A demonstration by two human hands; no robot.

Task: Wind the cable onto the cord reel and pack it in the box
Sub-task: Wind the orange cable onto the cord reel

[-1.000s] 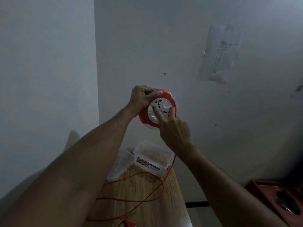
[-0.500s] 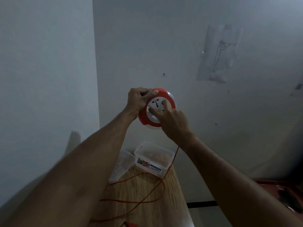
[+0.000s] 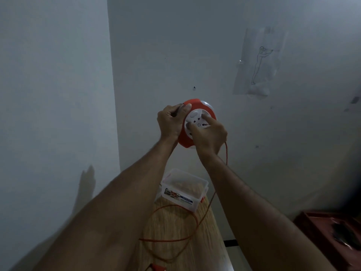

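Note:
I hold a round orange cord reel (image 3: 195,103) with a white socket face up in front of the wall. My left hand (image 3: 172,122) grips its left rim. My right hand (image 3: 209,135) presses its fingers on the white centre disc. A thin orange cable (image 3: 226,153) drops from under my right hand and lies in loose loops (image 3: 187,239) on the wooden table (image 3: 172,227). An open clear plastic box (image 3: 183,187) with a printed label stands at the table's far end. The orange plug end (image 3: 159,267) lies near the bottom edge.
The table is narrow and stands in a corner between two pale walls. A paper drawing (image 3: 259,61) is stuck on the wall at upper right. A dark red tray (image 3: 332,235) with dark items sits low at the right.
My right hand has turned on the white disc, its fingers moving from the left side toward the lower right. The reel face has rotated. The cable loop on the table has shifted slightly.

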